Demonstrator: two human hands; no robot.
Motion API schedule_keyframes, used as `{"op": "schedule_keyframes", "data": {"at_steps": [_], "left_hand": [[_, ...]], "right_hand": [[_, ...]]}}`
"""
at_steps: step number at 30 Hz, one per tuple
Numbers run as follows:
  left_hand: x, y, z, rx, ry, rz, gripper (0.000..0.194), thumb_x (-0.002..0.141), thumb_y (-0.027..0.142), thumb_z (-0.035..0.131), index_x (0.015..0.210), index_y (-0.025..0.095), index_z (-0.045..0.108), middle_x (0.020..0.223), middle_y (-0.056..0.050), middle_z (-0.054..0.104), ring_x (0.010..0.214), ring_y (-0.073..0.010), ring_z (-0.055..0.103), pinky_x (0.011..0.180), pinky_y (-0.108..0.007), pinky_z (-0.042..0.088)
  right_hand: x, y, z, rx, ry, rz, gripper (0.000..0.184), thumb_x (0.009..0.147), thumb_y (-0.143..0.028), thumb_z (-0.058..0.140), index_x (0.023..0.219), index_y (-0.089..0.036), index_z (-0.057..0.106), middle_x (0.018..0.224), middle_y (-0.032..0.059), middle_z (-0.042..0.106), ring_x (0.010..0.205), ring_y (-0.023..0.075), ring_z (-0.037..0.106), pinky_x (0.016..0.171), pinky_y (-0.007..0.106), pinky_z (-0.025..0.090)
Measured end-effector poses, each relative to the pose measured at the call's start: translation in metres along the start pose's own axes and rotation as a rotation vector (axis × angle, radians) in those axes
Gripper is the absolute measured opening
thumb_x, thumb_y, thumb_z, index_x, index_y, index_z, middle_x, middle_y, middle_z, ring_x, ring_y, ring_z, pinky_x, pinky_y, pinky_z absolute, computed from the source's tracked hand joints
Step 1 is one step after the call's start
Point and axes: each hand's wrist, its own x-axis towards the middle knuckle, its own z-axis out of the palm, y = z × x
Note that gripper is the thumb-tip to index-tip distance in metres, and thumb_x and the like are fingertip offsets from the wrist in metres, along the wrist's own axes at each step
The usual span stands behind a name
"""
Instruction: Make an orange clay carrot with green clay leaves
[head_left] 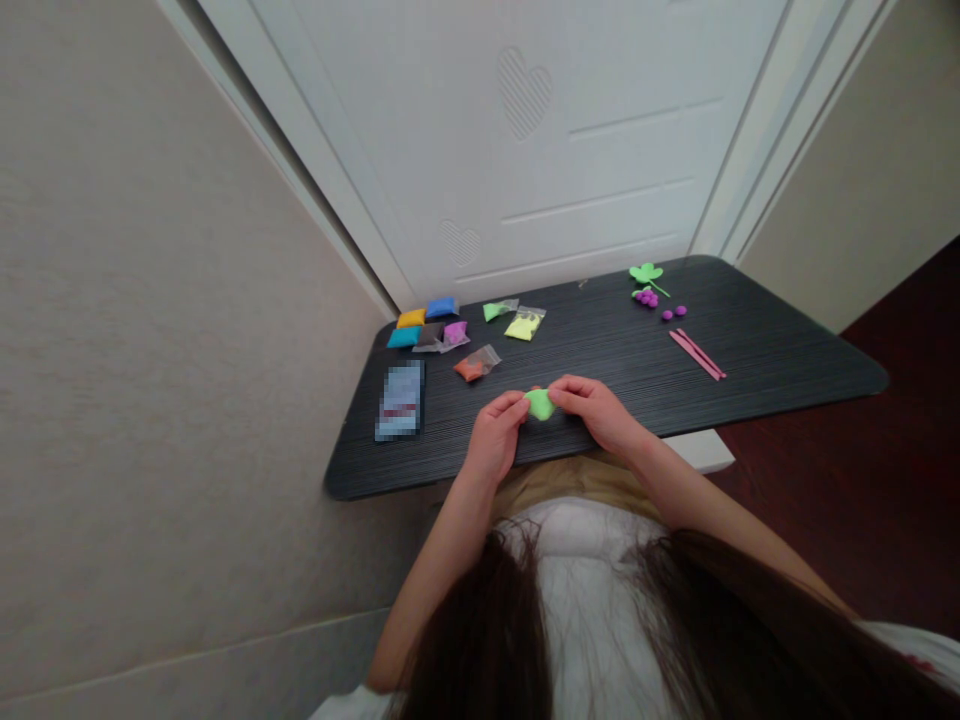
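Note:
A flattened piece of bright green modelling clay (540,404) is stretched between my two hands, just above the front part of the dark table. My left hand (498,430) pinches its left edge between thumb and fingers. Its right edge is pinched by my right hand (592,405). A bit of orange shows behind the top of the clay; I cannot tell what it is. Beyond my hands lies a small bag of orange clay (472,367). At the far right are a green clover-like shape (646,272) and a cluster of purple balls (646,298).
The dark table (600,350) stands against a white door (600,150). Bags of blue clay (442,307), yellow-green clay (525,324) and other colours lie at the back. A phone-like blurred rectangle (401,400) rests at left, pink sticks (697,355) and loose purple balls (667,315) at right.

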Motion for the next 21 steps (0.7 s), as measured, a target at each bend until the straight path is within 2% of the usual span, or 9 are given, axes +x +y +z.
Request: {"op": "schedule_keyframes", "data": {"at_steps": [6, 9, 13, 18, 21], "left_hand": [[-0.0015, 0.0026, 0.0018, 0.091, -0.020, 0.026, 0.008, 0.062, 0.022, 0.065, 0.062, 0.015, 0.063, 0.067, 0.000, 0.054, 0.065, -0.0095, 0.046, 0.066, -0.023, 0.037], [-0.0022, 0.0027, 0.0025, 0.110, -0.009, 0.042, 0.008, 0.061, 0.023, 0.066, 0.060, 0.015, 0.063, 0.066, 0.000, 0.054, 0.067, -0.0098, 0.047, 0.068, -0.024, 0.036], [-0.0020, 0.0016, 0.0031, 0.124, -0.009, 0.056, 0.008, 0.062, 0.023, 0.065, 0.061, 0.016, 0.063, 0.067, 0.000, 0.055, 0.067, -0.0103, 0.048, 0.069, -0.024, 0.037], [-0.0007, 0.0000, 0.0026, 0.058, 0.010, 0.046, 0.010, 0.065, 0.024, 0.062, 0.071, 0.016, 0.065, 0.071, -0.001, 0.058, 0.067, -0.0103, 0.049, 0.068, -0.024, 0.037], [-0.0005, -0.0012, 0.0018, 0.103, 0.020, 0.051, 0.009, 0.063, 0.023, 0.064, 0.068, 0.015, 0.064, 0.068, -0.001, 0.057, 0.066, -0.0102, 0.048, 0.068, -0.024, 0.037]], "right_hand": [[0.0001, -0.0004, 0.0004, -0.102, 0.006, -0.049, 0.020, 0.071, -0.037, 0.057, 0.070, -0.018, 0.063, 0.071, -0.0011, 0.053, 0.070, 0.0118, 0.047, 0.070, 0.026, 0.035], [-0.0003, -0.0011, -0.0001, -0.154, 0.006, -0.062, 0.020, 0.071, -0.038, 0.057, 0.070, -0.018, 0.063, 0.070, -0.0013, 0.051, 0.071, 0.0118, 0.047, 0.070, 0.026, 0.035], [0.0003, 0.0011, -0.0010, -0.142, 0.005, -0.056, 0.019, 0.071, -0.037, 0.057, 0.069, -0.018, 0.063, 0.071, -0.0016, 0.051, 0.071, 0.0116, 0.047, 0.070, 0.026, 0.035], [0.0004, 0.0025, -0.0002, -0.094, 0.016, -0.037, 0.018, 0.071, -0.035, 0.057, 0.068, -0.018, 0.062, 0.071, -0.0019, 0.052, 0.070, 0.0111, 0.047, 0.071, 0.026, 0.035], [-0.0003, 0.0007, 0.0006, -0.108, 0.004, -0.039, 0.019, 0.071, -0.036, 0.057, 0.069, -0.018, 0.062, 0.071, -0.0015, 0.052, 0.070, 0.0115, 0.047, 0.070, 0.026, 0.035]]}}
